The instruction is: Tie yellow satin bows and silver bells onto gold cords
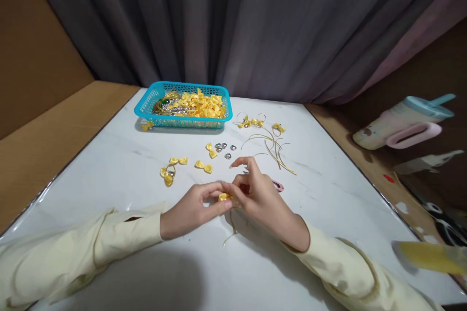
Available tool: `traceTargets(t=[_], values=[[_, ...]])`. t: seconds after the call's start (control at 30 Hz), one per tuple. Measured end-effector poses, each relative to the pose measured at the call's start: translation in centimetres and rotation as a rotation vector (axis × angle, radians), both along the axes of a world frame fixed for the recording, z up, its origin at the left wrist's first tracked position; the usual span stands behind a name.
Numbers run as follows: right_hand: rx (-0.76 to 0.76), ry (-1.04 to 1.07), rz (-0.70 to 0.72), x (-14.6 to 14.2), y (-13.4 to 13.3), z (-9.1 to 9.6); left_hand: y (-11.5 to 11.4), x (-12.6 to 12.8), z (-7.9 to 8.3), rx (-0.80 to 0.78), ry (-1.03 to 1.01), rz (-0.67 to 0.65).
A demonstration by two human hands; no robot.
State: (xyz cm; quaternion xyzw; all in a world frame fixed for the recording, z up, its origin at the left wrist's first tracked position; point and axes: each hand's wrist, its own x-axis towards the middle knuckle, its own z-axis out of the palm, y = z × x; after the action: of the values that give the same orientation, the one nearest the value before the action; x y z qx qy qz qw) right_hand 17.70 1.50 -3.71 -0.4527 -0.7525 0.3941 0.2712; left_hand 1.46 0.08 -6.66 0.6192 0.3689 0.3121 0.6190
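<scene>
Low over the table's middle, my left hand (195, 208) pinches a small yellow ribbon bow (224, 197) between thumb and fingers. From the other side my right hand (260, 199) meets it, thumb and fingertips closed at the bow's right end, index finger raised and bent. A thin gold cord (234, 226) hangs below the fingertips; its upper end is hidden. Behind my right hand shows the pink handle (278, 186) of a small tool, mostly covered, and I cannot tell whether the hand holds it. Beyond lie loose yellow bows (203, 166) and silver heart-shaped beads (228, 156).
A blue basket (146, 115) of bows, beads and cords stands at the back. Gold cord pieces (279, 155) lie right of centre, near bows with cord loops (251, 122). Another looped bow (168, 176) lies left. A tumbler (386, 129) and a yellow tape roll (430, 256) are at right.
</scene>
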Motion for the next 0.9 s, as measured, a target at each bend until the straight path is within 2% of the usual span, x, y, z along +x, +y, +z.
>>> traceTargets(t=[0.3,0.43,0.6,0.73,0.9], values=[[-0.225,-0.016,-0.016,0.5,1.0,1.2,0.6,-0.5,-0.2,-0.287,-0.232,-0.147],[-0.253,-0.061,-0.028,0.3,0.9,1.3,0.4,-0.3,-0.2,-0.256,-0.198,-0.144],[-0.182,-0.123,-0.017,-0.1,0.8,1.4,0.1,0.2,-0.4,-0.221,-0.126,-0.09],[-0.138,-0.061,-0.015,0.4,1.1,1.3,0.1,0.1,-0.6,-0.193,-0.089,-0.066],[-0.202,0.12,-0.138,2.3,2.2,1.8,-0.1,0.1,-0.2,-0.251,-0.086,-0.094]])
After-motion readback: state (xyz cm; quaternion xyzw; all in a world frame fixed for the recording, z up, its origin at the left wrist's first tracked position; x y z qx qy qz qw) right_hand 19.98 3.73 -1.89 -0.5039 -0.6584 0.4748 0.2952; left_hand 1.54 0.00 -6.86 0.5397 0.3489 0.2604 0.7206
